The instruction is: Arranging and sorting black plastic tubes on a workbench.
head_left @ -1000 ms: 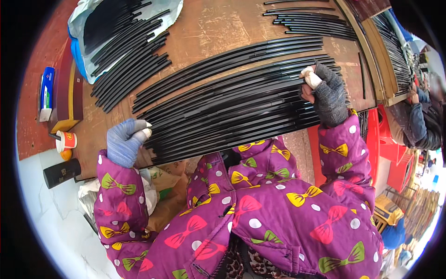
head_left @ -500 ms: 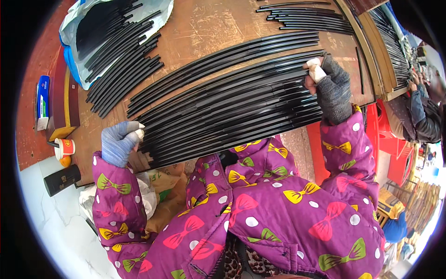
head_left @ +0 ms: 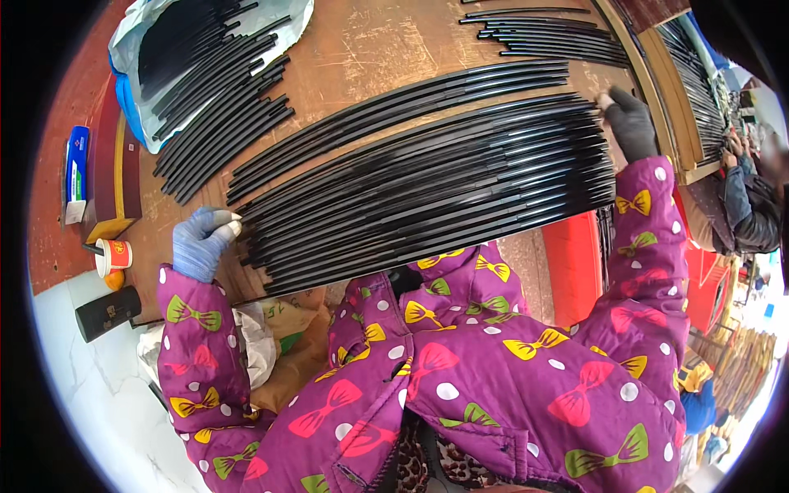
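Long black rods [head_left: 427,193] lie side by side in a wide sheet along the near edge of the brown table [head_left: 370,41]. My left hand [head_left: 201,245], in a blue-grey fingerless glove, is at their left ends. Its thumb and forefinger are drawn close together; whether a rod end is between them is hidden. At the upper right ends is my right hand [head_left: 631,125], in a dark grey glove with pale wrapping at a fingertip. Its fingers are curled, and what they hold, if anything, does not show. A narrower band of black rods [head_left: 403,115] lies just beyond the sheet.
Shorter black rods [head_left: 222,135] spill from a white and blue bag [head_left: 288,33] at far left. More rods [head_left: 551,33] lie far right by a wooden ledge [head_left: 649,90]. A paper cup [head_left: 113,257], dark box [head_left: 111,312] and blue box [head_left: 77,168] stand left. A co-worker [head_left: 748,205] is at right.
My right hand has moved right and slightly up, away from over the rods. The sheet's right ends now reach farther right. My left hand has shifted slightly left.
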`<action>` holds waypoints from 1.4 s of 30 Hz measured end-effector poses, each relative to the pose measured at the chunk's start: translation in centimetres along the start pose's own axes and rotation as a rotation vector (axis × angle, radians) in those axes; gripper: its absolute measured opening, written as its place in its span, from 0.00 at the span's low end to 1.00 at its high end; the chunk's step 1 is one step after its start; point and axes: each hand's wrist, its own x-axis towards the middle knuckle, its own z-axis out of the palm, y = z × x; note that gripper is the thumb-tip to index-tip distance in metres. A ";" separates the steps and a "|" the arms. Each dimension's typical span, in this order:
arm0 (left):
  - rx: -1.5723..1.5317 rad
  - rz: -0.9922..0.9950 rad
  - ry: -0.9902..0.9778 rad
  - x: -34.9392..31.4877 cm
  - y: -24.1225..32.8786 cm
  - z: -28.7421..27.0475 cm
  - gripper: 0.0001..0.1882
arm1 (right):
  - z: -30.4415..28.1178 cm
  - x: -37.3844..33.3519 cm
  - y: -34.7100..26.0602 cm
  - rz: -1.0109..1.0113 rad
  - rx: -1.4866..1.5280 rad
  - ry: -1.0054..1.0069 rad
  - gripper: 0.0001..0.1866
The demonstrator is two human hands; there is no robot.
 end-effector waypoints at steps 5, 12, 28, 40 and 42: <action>0.037 0.120 0.073 1.0 0.3 0.6 0.06 | 4.3 0.3 -6.4 -0.434 -0.469 0.041 0.11; 0.597 0.392 0.311 4.9 2.2 0.8 0.08 | 7.3 3.6 -6.6 -0.561 -0.709 -0.179 0.10; 0.830 0.260 0.194 8.4 2.0 1.2 0.15 | 7.6 6.3 -10.5 -0.476 -1.215 -0.269 0.12; 0.654 0.436 0.294 5.7 2.1 2.1 0.15 | 8.7 0.5 -14.8 -0.888 -0.807 -0.255 0.15; 0.489 0.442 0.230 4.3 3.0 2.8 0.13 | 9.1 -2.5 -17.0 -0.934 -0.598 -0.272 0.14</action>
